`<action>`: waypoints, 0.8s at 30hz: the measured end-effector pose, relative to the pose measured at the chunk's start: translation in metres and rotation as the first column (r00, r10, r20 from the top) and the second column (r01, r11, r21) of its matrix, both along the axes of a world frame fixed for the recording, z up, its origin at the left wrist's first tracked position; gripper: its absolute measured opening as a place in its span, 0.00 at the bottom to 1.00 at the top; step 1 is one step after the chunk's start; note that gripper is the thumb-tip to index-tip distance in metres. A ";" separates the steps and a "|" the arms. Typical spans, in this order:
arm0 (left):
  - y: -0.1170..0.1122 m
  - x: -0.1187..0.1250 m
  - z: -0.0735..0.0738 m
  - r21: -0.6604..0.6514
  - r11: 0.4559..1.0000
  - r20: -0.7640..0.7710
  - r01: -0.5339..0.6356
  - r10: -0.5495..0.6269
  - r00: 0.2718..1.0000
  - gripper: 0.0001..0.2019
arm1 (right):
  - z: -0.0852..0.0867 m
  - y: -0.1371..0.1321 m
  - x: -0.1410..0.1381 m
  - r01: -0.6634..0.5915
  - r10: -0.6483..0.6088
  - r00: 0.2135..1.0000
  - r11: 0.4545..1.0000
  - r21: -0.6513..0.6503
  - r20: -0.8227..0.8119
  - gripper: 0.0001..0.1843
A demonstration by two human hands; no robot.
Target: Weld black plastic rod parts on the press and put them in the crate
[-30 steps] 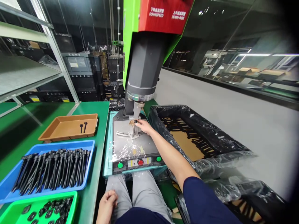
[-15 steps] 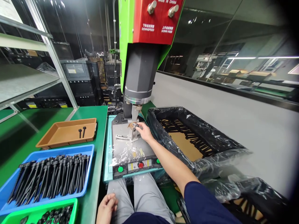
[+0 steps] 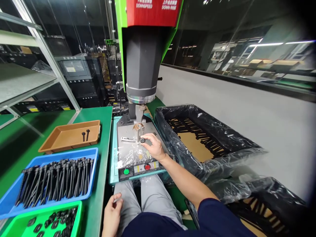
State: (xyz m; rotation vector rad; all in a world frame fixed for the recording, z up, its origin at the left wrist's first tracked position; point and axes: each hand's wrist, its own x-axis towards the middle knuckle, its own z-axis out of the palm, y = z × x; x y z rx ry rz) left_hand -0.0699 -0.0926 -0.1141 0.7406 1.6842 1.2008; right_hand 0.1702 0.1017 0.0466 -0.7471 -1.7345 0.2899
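Note:
My right hand (image 3: 153, 144) lies on the grey machine plate (image 3: 128, 154), fingers curled around a small black part (image 3: 142, 140) just in front of the metal fixture (image 3: 137, 129) under the press head (image 3: 141, 65). My left hand (image 3: 112, 214) rests at my left thigh with fingers curled, and a thin light sliver shows at its fingertips; I cannot make out what it is.
A blue tray of long black bolts (image 3: 54, 179) and a green tray of small black caps (image 3: 49, 223) sit at the left. A brown tray (image 3: 61, 138) holds two bolts. A bag-lined black crate (image 3: 197, 138) stands at the right. Green and red buttons (image 3: 137, 168) line the machine's front.
My right hand has drawn back from the fixture toward me with the black part. The left hand shifted slightly. The camera dipped a little.

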 end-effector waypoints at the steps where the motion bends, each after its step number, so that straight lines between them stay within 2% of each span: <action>1: 0.001 -0.001 0.008 0.054 0.998 -0.032 0.033 -0.031 0.999 0.24 | -0.003 -0.004 -0.004 -0.010 0.009 1.000 0.999 -0.034 -0.027 0.12; 3: 0.002 0.000 0.028 0.161 0.984 -0.089 0.071 -0.057 0.994 0.20 | -0.012 -0.014 -0.016 -0.056 0.035 0.992 0.982 -0.182 -0.117 0.15; 4: 0.003 0.001 0.041 0.206 0.977 -0.125 0.064 -0.039 0.991 0.19 | -0.017 -0.022 -0.025 -0.115 0.068 0.983 0.952 -0.285 -0.172 0.16; 5: 0.003 0.003 0.055 0.238 0.969 -0.154 0.059 -0.023 0.988 0.17 | -0.022 -0.030 -0.034 -0.203 0.118 0.965 0.900 -0.387 -0.232 0.17; 7: 0.002 0.008 0.082 0.273 0.958 -0.187 0.088 -0.037 0.982 0.16 | -0.031 -0.051 -0.054 -0.419 0.251 0.898 0.736 -0.531 -0.361 0.16; 9: -0.002 0.014 0.105 0.260 0.952 -0.205 0.164 -0.112 0.972 0.16 | -0.038 -0.074 -0.072 -0.581 0.336 0.811 0.560 -0.591 -0.479 0.16; 10: -0.005 0.017 0.113 0.236 0.949 -0.221 0.209 -0.157 0.963 0.16 | -0.041 -0.084 -0.080 -0.631 0.342 0.774 0.488 -0.602 -0.533 0.16; 11: -0.008 0.019 0.119 0.206 0.946 -0.243 0.251 -0.199 0.949 0.15 | -0.042 -0.093 -0.086 -0.668 0.333 0.743 0.428 -0.609 -0.581 0.16; 13: -0.014 0.021 0.126 0.145 0.940 -0.311 0.309 -0.253 0.916 0.14 | -0.044 -0.105 -0.095 -0.717 0.300 0.695 0.341 -0.607 -0.653 0.16; 16: -0.022 0.009 0.130 0.087 0.945 -0.416 0.317 -0.254 0.873 0.14 | -0.043 -0.109 -0.100 -0.772 0.305 0.635 0.271 -0.575 -0.710 0.25; 18: -0.024 -0.013 0.133 0.077 0.967 -0.478 0.244 -0.179 0.860 0.14 | -0.043 -0.107 -0.098 -0.781 0.318 0.625 0.246 -0.574 -0.713 0.35; 19: -0.022 -0.029 0.134 0.083 0.980 -0.514 0.182 -0.114 0.850 0.14 | -0.043 -0.105 -0.096 -0.774 0.314 0.633 0.244 -0.584 -0.707 0.38; 21: -0.016 -0.068 0.138 0.106 0.993 -0.612 0.047 0.028 0.791 0.15 | -0.045 -0.102 -0.090 -0.746 0.294 0.666 0.256 -0.615 -0.685 0.37; 24: 0.002 -0.132 0.142 0.167 0.972 -0.688 -0.168 0.237 0.686 0.18 | -0.052 -0.102 -0.082 -0.712 0.271 0.702 0.270 -0.648 -0.658 0.34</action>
